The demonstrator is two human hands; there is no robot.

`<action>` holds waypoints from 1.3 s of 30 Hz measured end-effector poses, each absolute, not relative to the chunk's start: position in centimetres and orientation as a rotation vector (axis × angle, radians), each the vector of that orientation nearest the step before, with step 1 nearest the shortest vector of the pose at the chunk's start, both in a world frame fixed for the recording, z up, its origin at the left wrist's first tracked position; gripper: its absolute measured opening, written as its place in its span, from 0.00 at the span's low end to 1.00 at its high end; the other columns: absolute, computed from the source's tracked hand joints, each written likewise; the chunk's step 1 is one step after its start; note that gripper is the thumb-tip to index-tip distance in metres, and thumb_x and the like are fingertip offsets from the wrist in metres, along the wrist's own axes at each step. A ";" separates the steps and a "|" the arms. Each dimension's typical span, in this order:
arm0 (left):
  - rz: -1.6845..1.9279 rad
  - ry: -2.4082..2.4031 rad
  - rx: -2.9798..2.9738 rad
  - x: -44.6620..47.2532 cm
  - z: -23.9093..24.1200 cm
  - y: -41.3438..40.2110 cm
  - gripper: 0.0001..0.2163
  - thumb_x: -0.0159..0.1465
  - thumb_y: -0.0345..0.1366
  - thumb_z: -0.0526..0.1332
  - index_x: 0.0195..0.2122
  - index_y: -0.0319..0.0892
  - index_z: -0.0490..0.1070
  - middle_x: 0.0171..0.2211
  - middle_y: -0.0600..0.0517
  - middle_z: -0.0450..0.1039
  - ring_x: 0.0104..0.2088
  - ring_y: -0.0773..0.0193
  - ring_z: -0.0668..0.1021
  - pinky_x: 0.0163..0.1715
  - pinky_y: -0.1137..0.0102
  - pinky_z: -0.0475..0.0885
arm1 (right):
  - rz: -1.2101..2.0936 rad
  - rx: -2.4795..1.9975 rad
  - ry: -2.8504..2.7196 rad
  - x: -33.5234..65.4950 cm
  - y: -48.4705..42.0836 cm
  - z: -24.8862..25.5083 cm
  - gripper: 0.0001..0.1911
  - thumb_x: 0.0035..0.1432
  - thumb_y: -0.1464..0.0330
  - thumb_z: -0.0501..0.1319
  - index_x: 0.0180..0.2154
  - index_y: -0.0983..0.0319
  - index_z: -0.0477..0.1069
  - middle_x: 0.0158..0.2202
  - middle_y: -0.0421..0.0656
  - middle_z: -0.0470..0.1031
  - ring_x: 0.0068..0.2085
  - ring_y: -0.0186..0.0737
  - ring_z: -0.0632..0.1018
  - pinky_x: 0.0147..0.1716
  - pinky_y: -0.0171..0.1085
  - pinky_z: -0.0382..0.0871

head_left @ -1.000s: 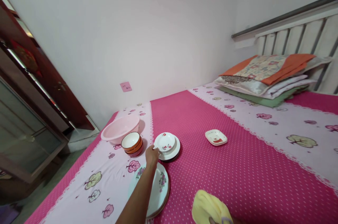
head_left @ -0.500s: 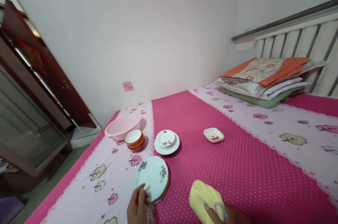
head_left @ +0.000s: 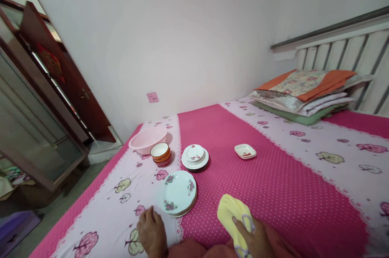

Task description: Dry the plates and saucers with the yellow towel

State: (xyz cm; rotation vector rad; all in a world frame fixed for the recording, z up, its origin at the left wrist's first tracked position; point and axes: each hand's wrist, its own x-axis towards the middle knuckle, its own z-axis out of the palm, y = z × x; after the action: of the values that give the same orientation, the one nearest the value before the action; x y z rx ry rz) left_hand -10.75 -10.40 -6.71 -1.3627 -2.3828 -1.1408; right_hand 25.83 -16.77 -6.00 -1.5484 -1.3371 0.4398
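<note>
My left hand point(head_left: 151, 231) lies on the bedsheet point(head_left: 273, 185) with its fingers curled down, holding nothing, just left of a stack of large floral plates point(head_left: 178, 192). My right hand point(head_left: 253, 239) is closed on a yellow cloth point(head_left: 232, 214) near the bottom edge. Farther back stand a stack of small floral plates point(head_left: 195, 156), a stack of orange bowls point(head_left: 161, 154) and a pink basin point(head_left: 147, 140). A small square dish stack point(head_left: 245, 151) sits to the right of them.
Folded pillows and blankets point(head_left: 304, 94) lie by the slatted headboard point(head_left: 340, 51) at the right. A wooden cabinet with glass doors point(head_left: 39, 104) stands left of the bed. The white wall carries a pink switch plate point(head_left: 152, 97).
My left hand has drawn back from the small plates, past the large plates, and now rests on the sheet near me. The right hand with the cloth has come further into view.
</note>
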 end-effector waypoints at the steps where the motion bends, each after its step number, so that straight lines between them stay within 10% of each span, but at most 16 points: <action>1: -1.092 -2.365 -1.367 -10.6 -7.0 -10.5 0.20 0.68 0.39 0.51 0.50 0.37 0.77 0.54 0.35 0.75 0.50 0.41 0.75 0.54 0.51 0.69 | 0.461 -1.546 -1.329 25.9 -16.8 -6.0 0.21 0.62 0.47 0.65 0.36 0.58 0.78 0.28 0.41 0.79 0.30 0.42 0.80 0.31 0.39 0.77; 9: -0.869 -2.249 -1.434 -10.9 -8.0 -11.1 0.19 0.71 0.34 0.50 0.54 0.33 0.76 0.54 0.37 0.75 0.51 0.45 0.74 0.54 0.55 0.68 | 0.628 -1.538 -1.231 25.4 -16.6 -7.5 0.23 0.58 0.46 0.66 0.29 0.60 0.79 0.21 0.40 0.74 0.24 0.44 0.77 0.21 0.37 0.72; 17: -0.789 -2.234 -1.420 -10.9 -8.4 -10.9 0.18 0.72 0.32 0.50 0.55 0.34 0.75 0.55 0.39 0.75 0.50 0.47 0.73 0.53 0.56 0.69 | 0.750 -1.519 -1.180 25.6 -16.6 -8.5 0.16 0.70 0.57 0.64 0.48 0.63 0.75 0.46 0.42 0.78 0.41 0.43 0.81 0.39 0.42 0.79; 26: -0.723 -2.176 -1.522 -11.5 -8.8 -11.3 0.19 0.71 0.30 0.50 0.57 0.32 0.74 0.55 0.39 0.75 0.52 0.49 0.74 0.56 0.58 0.68 | 0.800 -1.428 -1.146 25.3 -16.6 -7.6 0.25 0.57 0.47 0.65 0.35 0.65 0.79 0.23 0.41 0.76 0.26 0.41 0.76 0.22 0.33 0.68; 39: -0.796 -2.154 -1.606 -12.3 -9.3 -11.5 0.21 0.71 0.32 0.49 0.57 0.32 0.74 0.54 0.37 0.74 0.52 0.48 0.74 0.57 0.57 0.68 | 0.817 -1.477 -1.114 25.4 -17.6 -8.0 0.25 0.53 0.46 0.65 0.27 0.62 0.75 0.21 0.41 0.72 0.24 0.42 0.74 0.21 0.34 0.67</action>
State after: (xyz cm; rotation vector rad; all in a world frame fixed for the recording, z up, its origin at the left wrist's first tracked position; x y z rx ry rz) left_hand -12.26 -11.48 -9.32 -1.6063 -2.1540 -0.7964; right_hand 25.41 -17.64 -8.01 -1.4766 -1.1140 0.8170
